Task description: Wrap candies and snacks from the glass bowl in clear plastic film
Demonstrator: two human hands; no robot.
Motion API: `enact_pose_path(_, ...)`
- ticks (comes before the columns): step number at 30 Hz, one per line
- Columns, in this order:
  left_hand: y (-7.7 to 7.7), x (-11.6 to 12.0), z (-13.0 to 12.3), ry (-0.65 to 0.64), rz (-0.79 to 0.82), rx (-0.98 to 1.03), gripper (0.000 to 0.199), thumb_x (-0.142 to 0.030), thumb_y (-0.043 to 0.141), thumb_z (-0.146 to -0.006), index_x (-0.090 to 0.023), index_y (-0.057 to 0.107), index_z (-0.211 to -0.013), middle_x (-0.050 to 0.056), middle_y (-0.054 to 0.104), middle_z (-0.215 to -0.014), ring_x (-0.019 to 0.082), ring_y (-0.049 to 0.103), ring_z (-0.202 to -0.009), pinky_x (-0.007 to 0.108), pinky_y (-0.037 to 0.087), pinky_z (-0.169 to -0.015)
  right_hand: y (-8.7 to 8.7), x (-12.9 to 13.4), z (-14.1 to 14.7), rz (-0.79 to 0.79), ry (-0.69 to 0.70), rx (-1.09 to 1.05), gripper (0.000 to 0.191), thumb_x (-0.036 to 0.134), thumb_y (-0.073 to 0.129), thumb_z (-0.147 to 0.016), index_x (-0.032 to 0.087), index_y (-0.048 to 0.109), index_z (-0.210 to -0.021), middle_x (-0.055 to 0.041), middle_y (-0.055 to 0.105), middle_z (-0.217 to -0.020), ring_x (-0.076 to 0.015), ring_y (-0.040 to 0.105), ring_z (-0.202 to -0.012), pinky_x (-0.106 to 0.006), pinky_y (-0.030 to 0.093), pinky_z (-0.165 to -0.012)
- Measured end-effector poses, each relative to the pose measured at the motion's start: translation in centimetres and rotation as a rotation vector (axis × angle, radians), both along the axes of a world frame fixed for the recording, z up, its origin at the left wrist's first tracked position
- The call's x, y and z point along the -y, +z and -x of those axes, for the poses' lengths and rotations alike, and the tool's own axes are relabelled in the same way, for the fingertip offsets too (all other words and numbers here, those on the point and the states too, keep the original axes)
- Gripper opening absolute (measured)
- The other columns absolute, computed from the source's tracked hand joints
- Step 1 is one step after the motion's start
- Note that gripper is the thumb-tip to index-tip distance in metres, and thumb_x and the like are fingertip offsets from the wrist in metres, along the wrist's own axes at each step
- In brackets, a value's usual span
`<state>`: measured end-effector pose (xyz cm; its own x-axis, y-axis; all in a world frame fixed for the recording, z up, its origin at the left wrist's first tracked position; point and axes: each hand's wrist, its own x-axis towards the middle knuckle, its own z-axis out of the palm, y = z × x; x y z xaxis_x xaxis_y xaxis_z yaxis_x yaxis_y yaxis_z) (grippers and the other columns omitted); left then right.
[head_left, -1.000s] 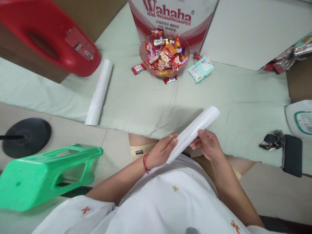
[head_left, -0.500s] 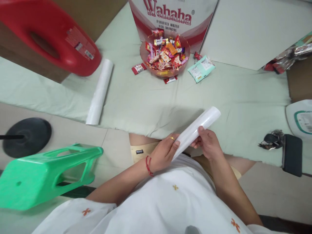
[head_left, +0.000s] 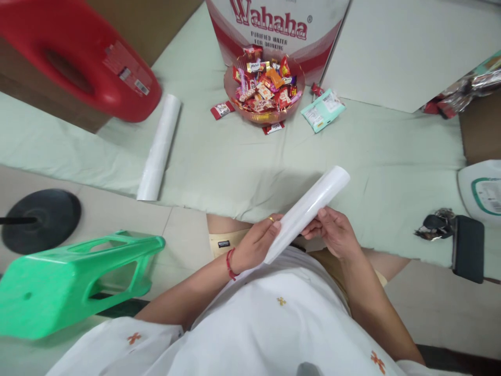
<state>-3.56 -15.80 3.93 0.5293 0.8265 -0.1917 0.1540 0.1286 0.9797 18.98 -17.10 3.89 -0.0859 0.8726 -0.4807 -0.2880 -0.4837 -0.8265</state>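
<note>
A glossy white roll (head_left: 309, 211), like plastic bags or film, slants up to the right over the near edge of the cloth-covered table. My left hand (head_left: 260, 241), with a ring and a red bracelet, is closed around its lower left side; the fingers beneath are hidden. On the roll's lower right side, my right hand (head_left: 332, 230) pinches at its surface with thumb and fingers. A second white roll (head_left: 159, 149) lies on the table at the left, apart from both hands.
A glass bowl (head_left: 264, 117) of wrapped sweets stands before a Wahaha carton (head_left: 274, 26). A mint-green packet (head_left: 324, 109) lies beside it. A red jug (head_left: 129, 99) is at left, a green stool (head_left: 50, 292) below. Keys (head_left: 435, 224) and a phone (head_left: 468, 249) lie near the right edge.
The held roll has shifted slightly left and toward my body. My left hand has moved a little left with it; the right hand stays at nearly the same place.
</note>
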Motion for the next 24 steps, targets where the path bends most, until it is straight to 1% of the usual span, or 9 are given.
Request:
enact_pose_path(2, -0.1, 0.2, -0.2, 0.001, -0.055, -0.045, 0.051, -0.054, 0.032, -0.109, -0.015, 0.064, -0.116, 0.009, 0.068, -0.105, 0.02, 0.062, -0.095, 0.032, 0.049, -0.086, -0.2, -0.1, 0.4, 0.006, -0.036, -0.003, 0.061, 0.075, 0.072, -0.079, 0.015, 0.07, -0.091, -0.0068, 0.075, -0.073, -0.0163, 0.072, -0.062, -0.023, 0.06, -0.05)
enact_pose_path(5, -0.3, 0.7, -0.5, -0.034, -0.167, -0.126, 0.045, -0.048, 0.032, -0.11, -0.016, 0.063, -0.116, 0.01, 0.067, -0.108, 0.022, 0.063, -0.099, 0.034, 0.048, -0.089, -0.5, -0.3, 1.0, 0.045, -0.105, 0.066, 0.07, 0.085, 0.065, -0.076, 0.015, 0.067, -0.077, -0.0043, 0.066, -0.057, -0.013, 0.063, -0.047, -0.018, 0.05, -0.037)
enact_pose_path(7, -0.5, 0.9, -0.5, -0.043, -0.19, -0.133, 0.042, -0.045, 0.032, -0.11, -0.016, 0.062, -0.118, 0.011, 0.067, -0.11, 0.023, 0.063, -0.1, 0.034, 0.048, -0.091, -0.5, -0.3, 1.3, 0.068, -0.108, 0.123, 0.069, 0.084, 0.067, -0.074, 0.016, 0.064, -0.069, -0.002, 0.058, -0.046, -0.0108, 0.055, -0.039, -0.017, 0.043, -0.032)
enact_pose_path(8, -0.5, 1.0, -0.5, -0.042, -0.187, -0.119, 0.042, -0.044, 0.032, -0.11, -0.016, 0.062, -0.119, 0.011, 0.068, -0.11, 0.023, 0.063, -0.1, 0.034, 0.048, -0.091, -0.5, -0.3, 1.3, 0.071, -0.095, 0.135, 0.068, 0.083, 0.069, -0.074, 0.015, 0.063, -0.068, -0.0019, 0.058, -0.045, -0.0106, 0.054, -0.038, -0.017, 0.043, -0.032)
enact_pose_path(11, -0.4, 0.8, -0.1, -0.044, -0.155, -0.064, 0.043, -0.045, 0.033, -0.11, -0.016, 0.062, -0.119, 0.01, 0.068, -0.107, 0.021, 0.062, -0.094, 0.032, 0.049, -0.087, -0.4, -0.1, 1.2, 0.063, -0.052, 0.11, 0.067, 0.081, 0.071, -0.073, 0.015, 0.066, -0.074, -0.0043, 0.064, -0.05, -0.0137, 0.062, -0.043, -0.019, 0.049, -0.037)
enact_pose_path(15, -0.1, 0.4, 0.4, -0.053, -0.086, -0.007, 0.048, -0.052, 0.033, -0.109, -0.015, 0.064, -0.116, 0.008, 0.067, -0.101, 0.018, 0.06, -0.087, 0.031, 0.049, -0.082, -0.4, 0.2, 0.8, 0.039, -0.024, 0.063, 0.063, 0.077, 0.071, -0.078, 0.015, 0.067, -0.083, -0.0057, 0.07, -0.057, -0.0164, 0.068, -0.05, -0.022, 0.057, -0.044)
enact_pose_path(18, -0.1, 0.5, 0.6, -0.018, -0.03, 0.023, 0.051, -0.056, 0.033, -0.108, -0.015, 0.065, -0.112, 0.007, 0.065, -0.099, 0.018, 0.058, -0.086, 0.031, 0.049, -0.079, -0.3, 0.4, 0.7, 0.023, -0.011, 0.04, 0.059, 0.074, 0.07, -0.082, 0.015, 0.067, -0.088, -0.0055, 0.072, -0.061, -0.0166, 0.071, -0.053, -0.023, 0.06, -0.049)
enact_pose_path(20, -0.1, 0.6, 0.7, 0.006, 0.005, 0.039, 0.051, -0.056, 0.035, -0.108, -0.015, 0.065, -0.11, 0.007, 0.066, -0.1, 0.018, 0.058, -0.087, 0.031, 0.049, -0.08, -0.1, 0.5, 0.8, 0.013, 0.006, 0.027, 0.058, 0.073, 0.068, -0.084, 0.016, 0.066, -0.09, -0.0054, 0.073, -0.063, -0.0168, 0.071, -0.055, -0.024, 0.061, -0.051)
enact_pose_path(24, -0.1, 0.8, 0.7, 0.024, 0.083, 0.064, 0.05, -0.055, 0.035, -0.108, -0.015, 0.064, -0.113, 0.008, 0.067, -0.099, 0.019, 0.06, -0.087, 0.032, 0.05, -0.081, 0.3, 0.4, 1.2, -0.017, 0.022, 0.006, 0.056, 0.073, 0.068, -0.084, 0.017, 0.067, -0.09, -0.0054, 0.074, -0.068, -0.0172, 0.073, -0.061, -0.026, 0.062, -0.055)
